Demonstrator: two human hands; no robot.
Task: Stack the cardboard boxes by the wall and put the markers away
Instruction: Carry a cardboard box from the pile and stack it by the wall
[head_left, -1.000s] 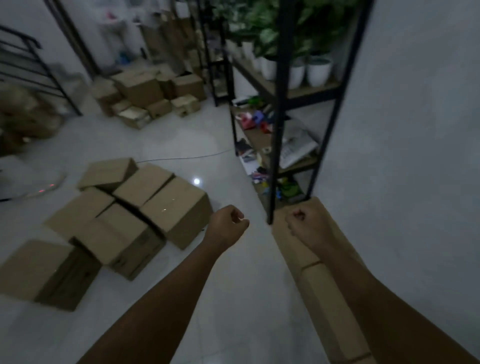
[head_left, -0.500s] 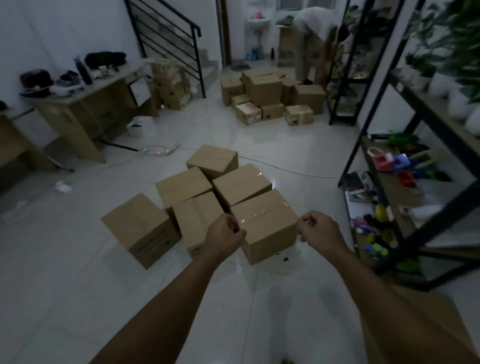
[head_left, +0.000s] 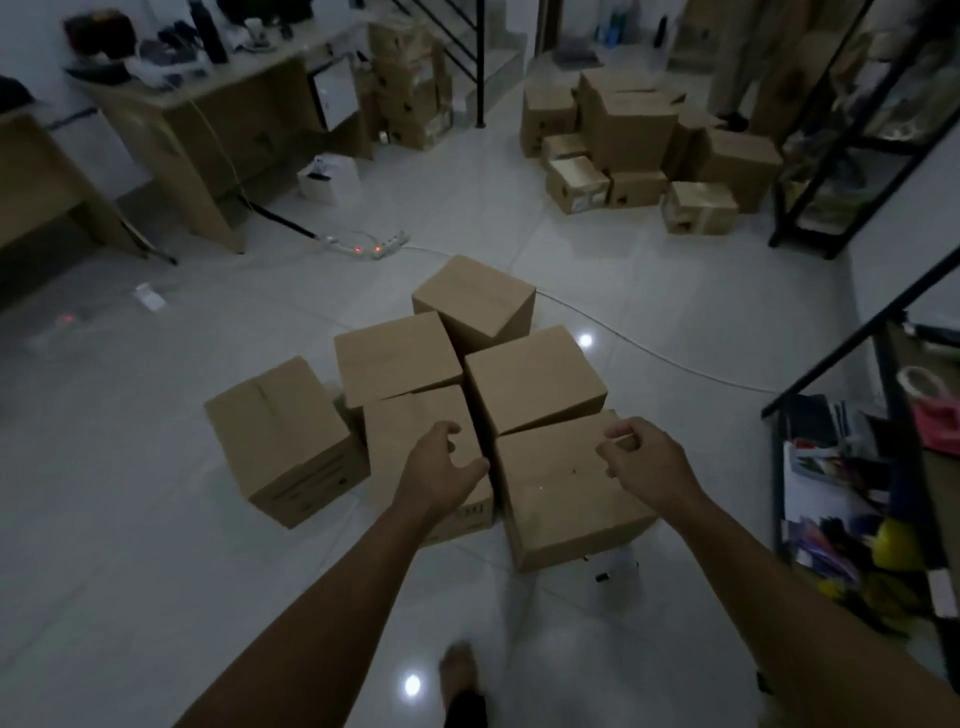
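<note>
Where the earlier frames showed both fists clenched and held short of the cluster, the hands now reach over the nearest boxes with fingers loosened.

Left hand (head_left: 441, 467): centre of frame, fingers spread and half curled, holding nothing, over the near box on the left (head_left: 415, 436); contact with the lid cannot be judged in the dim light.

Right hand (head_left: 641, 457): right of centre, fingers loosely curled, empty, above the nearest cardboard box (head_left: 561, 499); whether it touches is unclear.

Cardboard boxes, cluster of six on the tiled floor (head_left: 156, 519), middle of frame: nearest box lower right of the group; middle-right box (head_left: 535, 379) just behind it; far box (head_left: 475, 301) at the top of the group; middle-left box (head_left: 397, 358); a separate box (head_left: 275, 426) tilted at the left. The cluster fills more of the frame than half a second ago.

Second pile of boxes (head_left: 634, 130): upper right of frame.

Desk (head_left: 208, 109): upper left, cluttered top.

Power strip (head_left: 369, 247): above the cluster, red lights lit, white cable running right.

Black shelf unit (head_left: 852, 374): right edge, colourful small items on its lower shelves; markers cannot be picked out there.

Foot (head_left: 457, 670): bottom centre, blurred.
</note>
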